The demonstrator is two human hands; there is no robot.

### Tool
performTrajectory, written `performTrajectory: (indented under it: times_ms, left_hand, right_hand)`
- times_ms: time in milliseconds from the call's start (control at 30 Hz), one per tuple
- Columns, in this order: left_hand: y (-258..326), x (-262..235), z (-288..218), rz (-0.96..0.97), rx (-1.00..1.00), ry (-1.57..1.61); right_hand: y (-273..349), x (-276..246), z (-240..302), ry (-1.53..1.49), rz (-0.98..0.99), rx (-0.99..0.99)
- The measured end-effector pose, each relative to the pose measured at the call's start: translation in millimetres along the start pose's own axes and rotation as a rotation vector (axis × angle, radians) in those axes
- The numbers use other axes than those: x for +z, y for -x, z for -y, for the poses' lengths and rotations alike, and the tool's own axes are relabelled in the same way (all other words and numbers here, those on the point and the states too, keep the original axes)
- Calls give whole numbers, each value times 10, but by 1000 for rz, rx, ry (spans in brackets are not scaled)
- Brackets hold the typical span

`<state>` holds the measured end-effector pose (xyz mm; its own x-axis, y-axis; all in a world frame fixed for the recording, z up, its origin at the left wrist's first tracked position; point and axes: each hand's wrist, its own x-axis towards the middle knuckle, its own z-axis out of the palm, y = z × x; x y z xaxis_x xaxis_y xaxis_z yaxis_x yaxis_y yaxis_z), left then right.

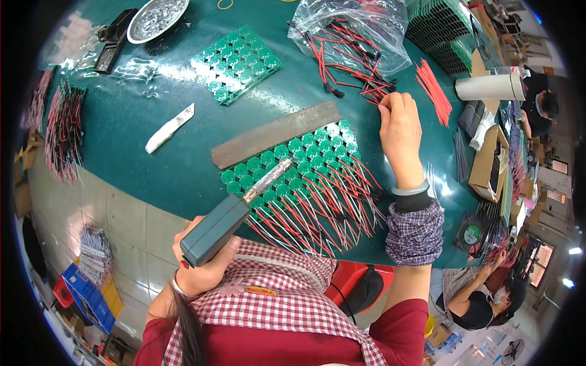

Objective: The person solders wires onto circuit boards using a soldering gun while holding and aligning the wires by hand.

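The left hand point(204, 259) is gripping a grey soldering tool point(235, 213) over the green round boards point(293, 161) on the table point(152, 116), while the right hand point(400, 125) is pinching red and black wires point(357, 61), so the hot tip might be burning nearby wires.

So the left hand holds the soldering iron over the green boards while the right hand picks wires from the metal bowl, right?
Not quite. In the head view, the right hand picks wires at the clear plastic bag, not the metal bowl. The left hand does hold the soldering iron over the green boards.
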<state>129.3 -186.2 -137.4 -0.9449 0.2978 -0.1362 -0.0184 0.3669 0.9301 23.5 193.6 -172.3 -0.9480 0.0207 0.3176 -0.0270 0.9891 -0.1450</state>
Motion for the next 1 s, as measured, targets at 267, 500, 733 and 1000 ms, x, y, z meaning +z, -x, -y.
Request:
performTrajectory:
  times_ms: [267,500,733,1000]
  left_hand:
    - [-32,-20,-7,-21,18,-21]
    - [31,-44,21,-5,24,14]
    - [109,-108,10,10,-22,32]
    - [117,-141,6,45,41,13]
  right_hand:
    - [119,-241,218,161,-52,-52]
    - [484,-488,946,-277,34,-88]
    - [929,-301,1380,-382,3,-139]
    - [1004,-210,1406,-321,-29,-167]
